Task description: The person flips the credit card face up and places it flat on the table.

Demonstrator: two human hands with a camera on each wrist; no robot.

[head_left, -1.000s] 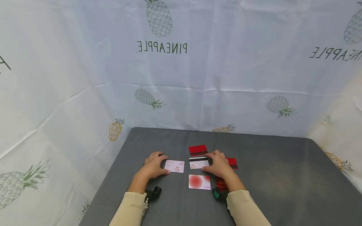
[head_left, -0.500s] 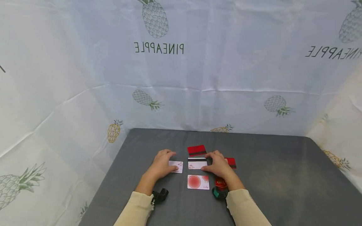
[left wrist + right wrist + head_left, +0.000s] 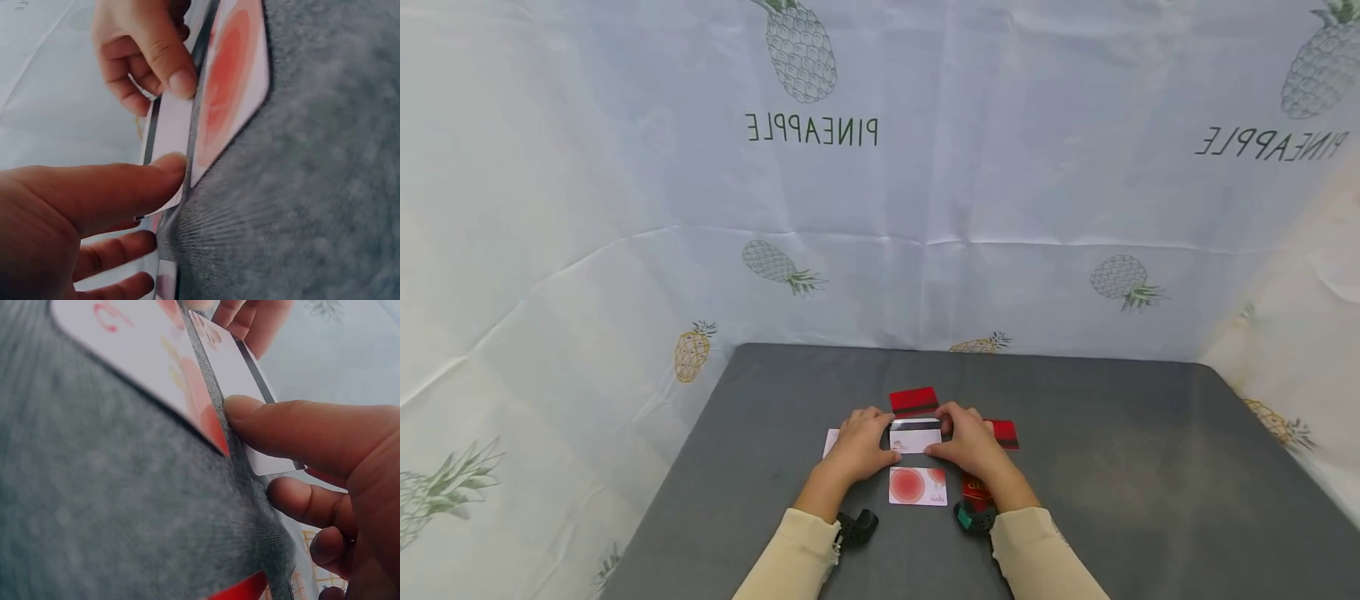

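A white card with a black stripe [image 3: 914, 441] lies in the middle of the group of cards. My left hand [image 3: 856, 447] grips its left end, thumb at the near edge and index finger at the far edge. At the right end my right hand [image 3: 972, 443] holds it the same way. Both thumbs show on the card's near edge in the left wrist view, where the white card [image 3: 170, 125] runs between the hands. The pale pink card [image 3: 830, 442] at the left is mostly hidden behind my left hand.
Nearer me lies a card with a coral circle [image 3: 917, 487]. A red striped card [image 3: 913, 401] is just beyond the held one. Another red card [image 3: 1006, 434] and a red VIP card [image 3: 976, 492] are partly covered by my right hand and wrist. A pineapple-print curtain [image 3: 1000, 183] surrounds the grey table [image 3: 1112, 467].
My left hand has left the pale pink card and moved right to the striped white card. My right hand has stayed at that card's right end. The head view has shifted slightly.
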